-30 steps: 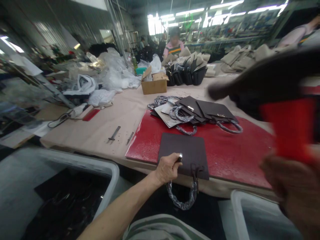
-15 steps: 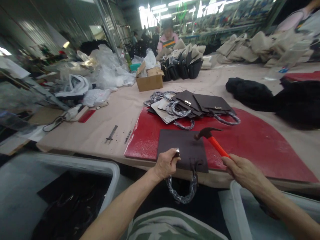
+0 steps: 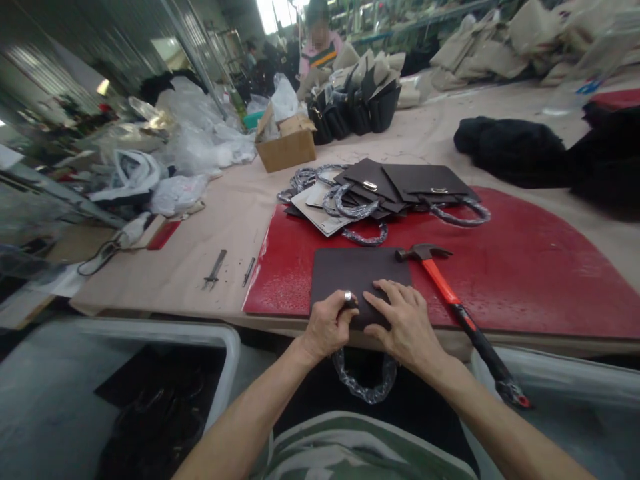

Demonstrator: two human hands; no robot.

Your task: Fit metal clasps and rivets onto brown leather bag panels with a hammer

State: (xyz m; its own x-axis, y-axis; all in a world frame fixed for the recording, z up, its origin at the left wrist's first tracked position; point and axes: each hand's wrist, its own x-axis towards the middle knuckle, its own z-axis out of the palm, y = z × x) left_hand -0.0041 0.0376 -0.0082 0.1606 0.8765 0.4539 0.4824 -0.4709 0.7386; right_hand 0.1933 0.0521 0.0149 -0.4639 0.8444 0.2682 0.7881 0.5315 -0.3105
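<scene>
A dark brown bag panel lies on the red mat at the table's near edge. Its plastic-wrapped handle hangs down over the edge. My left hand is closed on a small silver metal piece at the panel's near edge. My right hand rests flat on the panel beside it, fingers spread. A hammer with an orange and black handle lies on the mat just right of my right hand.
A pile of brown bag panels with wrapped handles sits further back on the mat. Metal tools lie left of the mat, a cardboard box beyond. White bins stand below the table edge. A person works at the far end.
My right hand has laid the hammer down on the mat and moved onto the panel beside my left hand. The left hand stays on the metal piece.
</scene>
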